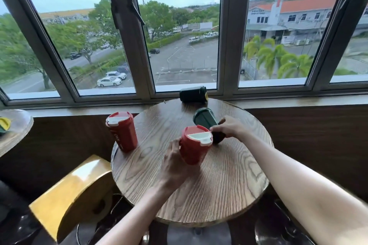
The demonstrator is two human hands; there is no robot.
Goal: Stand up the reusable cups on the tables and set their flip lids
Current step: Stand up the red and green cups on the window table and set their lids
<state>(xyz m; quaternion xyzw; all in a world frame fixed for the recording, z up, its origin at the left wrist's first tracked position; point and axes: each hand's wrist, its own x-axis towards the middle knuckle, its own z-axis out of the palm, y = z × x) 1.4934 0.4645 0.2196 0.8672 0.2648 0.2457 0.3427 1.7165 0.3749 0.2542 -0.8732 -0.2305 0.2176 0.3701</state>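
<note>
Lid end of near green cup (205,118) — lost behind the right hand (232,127). Base of held red cup (194,145) blurred in the left hand (175,163). Second table (16,131) — chopped at left edge.

Single head view, close above round table (229,181), angled downward, windows (185,36) beyond

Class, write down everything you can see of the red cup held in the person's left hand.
The red cup looks like matt plastic and narrows towards its base. Its red lid carries a white flip flap. It stands slightly tilted near the middle of the round wooden table. Its base is blurred, so contact with the tabletop is unclear. The left hand grips its left side. The right hand reaches its fingertips to the flap's right end.
</note>
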